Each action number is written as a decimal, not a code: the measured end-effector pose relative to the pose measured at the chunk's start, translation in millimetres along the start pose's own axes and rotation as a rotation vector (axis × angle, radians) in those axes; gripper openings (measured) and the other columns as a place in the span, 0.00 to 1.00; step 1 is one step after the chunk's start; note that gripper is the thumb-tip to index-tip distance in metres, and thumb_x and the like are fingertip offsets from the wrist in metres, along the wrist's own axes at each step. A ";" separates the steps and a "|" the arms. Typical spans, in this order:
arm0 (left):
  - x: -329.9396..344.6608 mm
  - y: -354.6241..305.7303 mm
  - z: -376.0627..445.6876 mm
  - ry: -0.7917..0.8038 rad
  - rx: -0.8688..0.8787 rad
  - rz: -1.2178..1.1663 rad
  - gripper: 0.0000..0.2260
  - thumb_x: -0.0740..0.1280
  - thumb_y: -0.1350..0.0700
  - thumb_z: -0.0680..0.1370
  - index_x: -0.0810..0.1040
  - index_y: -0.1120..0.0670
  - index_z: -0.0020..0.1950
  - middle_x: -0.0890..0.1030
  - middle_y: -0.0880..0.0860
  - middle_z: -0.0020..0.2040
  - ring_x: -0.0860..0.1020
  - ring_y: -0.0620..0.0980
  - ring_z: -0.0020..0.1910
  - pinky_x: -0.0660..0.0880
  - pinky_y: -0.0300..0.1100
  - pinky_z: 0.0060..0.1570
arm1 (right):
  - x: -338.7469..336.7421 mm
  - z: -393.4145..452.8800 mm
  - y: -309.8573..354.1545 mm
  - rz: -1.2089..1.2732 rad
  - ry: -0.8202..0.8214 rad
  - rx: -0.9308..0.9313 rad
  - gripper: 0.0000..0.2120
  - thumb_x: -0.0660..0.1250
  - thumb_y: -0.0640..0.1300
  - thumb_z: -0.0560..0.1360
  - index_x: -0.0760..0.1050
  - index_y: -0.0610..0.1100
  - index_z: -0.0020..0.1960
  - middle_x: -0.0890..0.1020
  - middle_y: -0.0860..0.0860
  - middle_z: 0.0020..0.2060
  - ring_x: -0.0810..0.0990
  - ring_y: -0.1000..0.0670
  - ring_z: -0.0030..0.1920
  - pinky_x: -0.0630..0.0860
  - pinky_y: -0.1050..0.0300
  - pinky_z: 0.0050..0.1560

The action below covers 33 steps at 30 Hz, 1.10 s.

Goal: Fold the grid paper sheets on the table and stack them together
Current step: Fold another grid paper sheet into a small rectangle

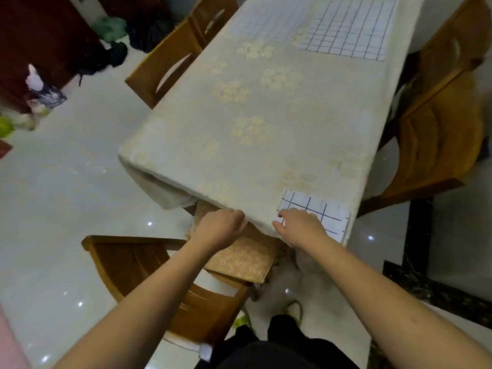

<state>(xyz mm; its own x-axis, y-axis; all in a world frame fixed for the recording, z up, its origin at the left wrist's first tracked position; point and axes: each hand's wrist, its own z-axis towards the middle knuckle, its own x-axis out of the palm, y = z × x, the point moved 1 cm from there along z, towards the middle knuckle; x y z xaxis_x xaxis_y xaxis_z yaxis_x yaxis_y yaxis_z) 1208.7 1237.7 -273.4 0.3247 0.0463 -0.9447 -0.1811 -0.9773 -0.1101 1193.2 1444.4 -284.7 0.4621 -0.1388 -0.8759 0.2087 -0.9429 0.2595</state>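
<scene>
Three grid paper items are in view. One folded grid paper piece (318, 214) lies at the near right corner of the table (266, 123), close to the edge. Two unfolded grid sheets lie flat at the far end, side by side: a faintly lined sheet (269, 20) and a dark-lined sheet (348, 30), well apart from the folded piece.

Right hand (299, 226) rests on the near left part of the folded piece, fingers curled down onto the paper and thumb at the table edge; this appears to press the fold flat or hold the piece in position. Whether the thumb grips under the paper cannot be determined.

Left hand (219, 227) is at the table edge beside it, fingers curled closed against the hanging tablecloth (165, 190), apparently bracing; no paper is visible in it.

Wooden chairs (170, 62) stand around the table. Judged progress: one item folded, two remaining.
</scene>
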 end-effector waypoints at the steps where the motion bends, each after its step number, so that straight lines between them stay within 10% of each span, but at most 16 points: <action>1: -2.1 6.7 -12.0 -0.012 -0.020 -0.005 0.16 0.55 0.44 0.81 0.75 0.49 0.62 0.81 0.49 0.55 0.79 0.49 0.49 0.78 0.47 0.48 | -1.3 1.6 13.4 -0.021 -0.002 -0.036 0.23 0.53 0.59 0.80 0.71 0.47 0.67 0.78 0.45 0.60 0.76 0.42 0.58 0.72 0.48 0.56; 13: -5.2 114.2 -154.0 -0.114 -0.315 -0.051 0.18 0.54 0.39 0.79 0.75 0.44 0.61 0.81 0.44 0.50 0.78 0.43 0.47 0.79 0.42 0.47 | 8.0 -6.3 184.1 -0.100 -0.009 -0.337 0.24 0.50 0.60 0.81 0.71 0.47 0.67 0.78 0.47 0.58 0.77 0.44 0.56 0.75 0.48 0.53; 21: 11.8 202.8 -288.1 -0.208 -0.514 -0.097 0.22 0.55 0.41 0.80 0.69 0.48 0.71 0.73 0.49 0.69 0.72 0.50 0.66 0.70 0.48 0.64 | 47.9 -57.6 336.5 -0.148 -0.106 -0.499 0.26 0.49 0.60 0.81 0.66 0.47 0.72 0.74 0.48 0.66 0.73 0.45 0.65 0.71 0.47 0.62; 33: 25.9 310.8 -447.3 -0.183 -0.810 -0.158 0.23 0.53 0.41 0.81 0.64 0.49 0.74 0.70 0.49 0.71 0.69 0.50 0.68 0.65 0.49 0.62 | 97.8 -103.4 506.4 -0.357 -0.068 -0.687 0.27 0.47 0.61 0.81 0.58 0.49 0.75 0.68 0.49 0.71 0.65 0.46 0.71 0.60 0.47 0.70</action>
<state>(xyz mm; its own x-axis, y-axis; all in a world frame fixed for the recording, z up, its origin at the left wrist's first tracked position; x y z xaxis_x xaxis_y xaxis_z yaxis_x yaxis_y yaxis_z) 1576.1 842.6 -193.9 0.1222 0.1592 -0.9797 0.5977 -0.7998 -0.0554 1433.2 984.6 -196.9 0.2171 0.0993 -0.9711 0.8329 -0.5376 0.1313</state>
